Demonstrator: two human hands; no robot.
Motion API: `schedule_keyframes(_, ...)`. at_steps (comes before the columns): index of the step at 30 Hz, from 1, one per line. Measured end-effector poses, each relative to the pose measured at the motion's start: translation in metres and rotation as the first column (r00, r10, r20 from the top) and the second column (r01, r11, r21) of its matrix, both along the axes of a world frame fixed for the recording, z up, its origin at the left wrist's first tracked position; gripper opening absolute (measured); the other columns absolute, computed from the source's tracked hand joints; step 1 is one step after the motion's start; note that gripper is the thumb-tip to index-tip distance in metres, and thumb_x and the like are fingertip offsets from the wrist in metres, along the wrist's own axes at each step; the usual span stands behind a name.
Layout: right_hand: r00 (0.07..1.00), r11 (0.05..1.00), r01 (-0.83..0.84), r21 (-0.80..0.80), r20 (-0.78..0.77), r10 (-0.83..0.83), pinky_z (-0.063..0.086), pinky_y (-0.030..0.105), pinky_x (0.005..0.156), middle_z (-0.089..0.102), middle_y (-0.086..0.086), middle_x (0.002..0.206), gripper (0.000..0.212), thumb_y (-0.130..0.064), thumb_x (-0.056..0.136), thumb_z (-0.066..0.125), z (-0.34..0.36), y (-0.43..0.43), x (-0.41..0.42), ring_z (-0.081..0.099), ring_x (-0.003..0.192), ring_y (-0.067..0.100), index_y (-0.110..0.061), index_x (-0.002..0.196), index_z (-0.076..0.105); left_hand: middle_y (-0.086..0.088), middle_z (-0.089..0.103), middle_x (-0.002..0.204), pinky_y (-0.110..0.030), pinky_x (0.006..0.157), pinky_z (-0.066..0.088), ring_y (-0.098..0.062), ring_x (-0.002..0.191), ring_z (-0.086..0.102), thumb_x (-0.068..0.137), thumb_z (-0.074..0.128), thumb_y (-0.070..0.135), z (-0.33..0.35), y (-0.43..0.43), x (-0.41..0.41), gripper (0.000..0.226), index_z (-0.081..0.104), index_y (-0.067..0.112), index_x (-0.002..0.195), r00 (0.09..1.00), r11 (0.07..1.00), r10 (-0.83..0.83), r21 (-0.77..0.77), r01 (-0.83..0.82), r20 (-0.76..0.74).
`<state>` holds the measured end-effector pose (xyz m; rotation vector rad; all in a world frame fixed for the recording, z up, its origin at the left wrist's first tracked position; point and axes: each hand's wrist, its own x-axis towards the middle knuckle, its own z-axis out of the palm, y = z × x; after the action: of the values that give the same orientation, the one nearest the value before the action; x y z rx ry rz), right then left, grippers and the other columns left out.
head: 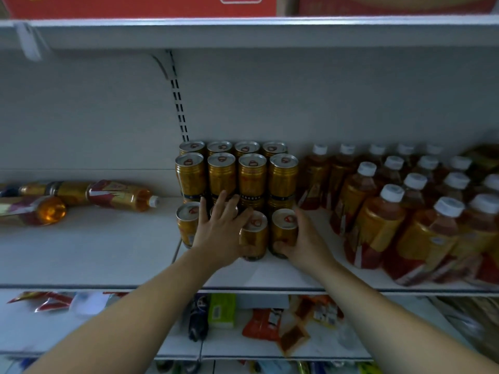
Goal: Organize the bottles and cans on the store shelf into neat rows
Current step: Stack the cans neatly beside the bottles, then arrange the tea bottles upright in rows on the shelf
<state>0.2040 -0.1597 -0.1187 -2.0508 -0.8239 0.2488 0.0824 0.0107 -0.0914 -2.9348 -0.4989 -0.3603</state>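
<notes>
Fingers of my left hand point(221, 228) lay spread over front-row cans point(253, 233); my right hand point(302, 238) clasped the rightmost can point(283, 230).

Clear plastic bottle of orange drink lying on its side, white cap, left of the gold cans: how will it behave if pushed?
The clear plastic bottle of orange drink is round and lies flat, so it probably rolls. It looks full, so likely heavy. The glossy label may be slippery.

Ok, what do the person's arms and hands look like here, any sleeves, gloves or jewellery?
Both forearms are bare to the frame edge, with no sleeve in view. The left hand and right hand wear no gloves; no rings, watch or bracelet show. The dim, blurred picture could hide small details.
</notes>
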Motion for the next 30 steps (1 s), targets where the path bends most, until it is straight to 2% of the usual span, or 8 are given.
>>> schedule_keyframes(5,0.997,0.989,0.007,-0.148,0.074,0.003,0.036,0.04,0.106,0.031,0.001,0.153,0.1,-0.037,0.075,0.079,0.003,0.012,0.017,0.038,0.134,0.02,-0.026,0.151,0.014,0.002,0.005,0.157,-0.06,0.111,0.0,-0.023,0.142,-0.017,0.08,0.053,0.063,-0.006,0.007,0.012,0.086,0.005,0.038,0.146,0.997,0.991,0.08,-0.103,-0.082,-0.021)
schedule_keyframes(10,0.989,0.969,0.052,-0.243,0.144,-0.017,0.037,0.042,0.105,0.031,0.004,0.153,0.102,-0.046,0.074,0.076,0.008,0.014,0.015,0.036,0.134,0.025,-0.024,0.151,0.012,0.001,0.009,0.157,-0.057,0.112,-0.002,-0.022,0.143,-0.017,0.083,0.053,0.056,-0.009,0.006,0.011,0.081,0.008,0.035,0.147,0.998,0.99,0.064,-0.124,-0.062,0.011)
schedule_keyframes(12,0.964,0.944,0.1,-0.316,0.267,-0.013,0.031,0.041,0.108,0.027,0.006,0.153,0.102,-0.052,0.074,0.074,0.02,0.015,0.012,0.03,0.136,0.027,-0.02,0.15,0.014,0.001,0.008,0.157,-0.057,0.112,-0.003,-0.02,0.144,-0.012,0.083,0.052,0.058,-0.002,0.009,0.009,0.079,0.011,0.035,0.147,0.999,0.985,0.035,-0.172,-0.03,0.025)
schedule_keyframes(15,0.888,0.964,0.101,-0.246,0.459,0.024,0.025,0.038,0.109,0.029,0.007,0.149,0.09,-0.055,0.079,0.067,0.05,0.02,0.002,0.025,0.136,0.026,-0.016,0.148,0.024,0.001,0.013,0.156,-0.054,0.115,0.005,-0.019,0.144,0.004,0.08,0.051,0.063,0.014,0.023,-0.005,0.077,0.02,0.035,0.145,0.997,0.967,0.003,-0.255,0.019,0.083)
schedule_keyframes(19,0.794,0.988,0.027,-0.153,0.604,0.072,0.031,0.038,0.104,0.042,0.005,0.139,0.068,-0.052,0.085,0.059,0.093,0.05,-0.027,0.035,0.129,0.026,-0.019,0.141,0.037,-0.001,0.027,0.152,-0.046,0.11,0.027,-0.027,0.137,0.027,0.079,0.06,0.054,0.032,0.062,-0.046,0.074,0.031,0.031,0.143,0.992,0.927,0.016,-0.374,0.033,0.128)
schedule_keyframes(23,0.785,0.969,-0.051,-0.243,0.59,0.189,0.029,0.039,0.106,0.036,0.004,0.147,0.071,-0.055,0.087,0.054,0.114,0.101,-0.061,0.031,0.134,0.025,-0.023,0.145,0.03,-0.004,0.027,0.153,-0.04,0.111,0.024,-0.026,0.138,0.027,0.082,0.064,0.049,0.041,0.111,-0.092,0.076,0.029,0.027,0.146,0.991,0.875,0.122,-0.478,-0.078,0.061)
schedule_keyframes(25,0.781,0.952,-0.093,-0.291,0.572,0.251,0.032,0.038,0.103,0.039,0.005,0.145,0.069,-0.055,0.087,0.053,0.118,0.134,-0.083,0.034,0.131,0.026,-0.022,0.143,0.033,-0.003,0.029,0.153,-0.039,0.112,0.026,-0.024,0.138,0.028,0.082,0.064,0.047,0.042,0.14,-0.121,0.076,0.029,0.025,0.146,0.987,0.834,0.161,-0.537,-0.125,0.02)
schedule_keyframes(30,0.794,0.911,-0.135,-0.389,0.508,0.334,0.035,0.039,0.102,0.041,0.009,0.143,0.068,-0.055,0.087,0.054,0.114,0.227,-0.143,0.037,0.129,0.028,-0.015,0.14,0.037,-0.001,0.025,0.155,-0.034,0.11,0.022,-0.023,0.139,0.026,0.084,0.062,0.046,0.041,0.21,-0.199,0.076,0.025,0.027,0.147,0.976,0.831,0.206,-0.514,-0.213,-0.072)
